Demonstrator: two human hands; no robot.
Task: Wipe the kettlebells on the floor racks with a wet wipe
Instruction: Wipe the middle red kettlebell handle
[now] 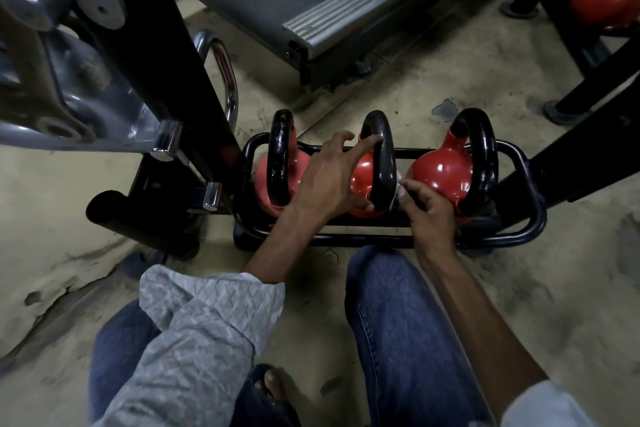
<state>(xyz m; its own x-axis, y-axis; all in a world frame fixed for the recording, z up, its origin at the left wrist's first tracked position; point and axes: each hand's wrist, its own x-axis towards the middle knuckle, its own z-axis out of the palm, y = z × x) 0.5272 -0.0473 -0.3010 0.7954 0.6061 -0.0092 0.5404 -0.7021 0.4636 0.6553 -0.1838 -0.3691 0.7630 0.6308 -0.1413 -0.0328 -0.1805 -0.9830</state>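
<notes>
1. Three red kettlebells stand in a row in a black floor rack, just in front of the crouching person's knees.
2. The middle kettlebell is the one being worked on. Its black handle arches up and runs from the far side toward the person.
3. The right hand pinches the wet wipe with curled fingers. It presses the wipe against the handle's right flank at the near, lower end, in the gap beside the right kettlebell.
4. The left hand is spread with the fingers nearly straight. The forefinger touches the handle's far top and the thumb rests low on the red body, probably to steady it.
5. From the wipe, the rest of the handle lies up and away. A stroke would likely follow the arch toward the left forefinger, so the right hand is the nearer one for it.
6. The left kettlebell is untouched by either hand.
</notes>
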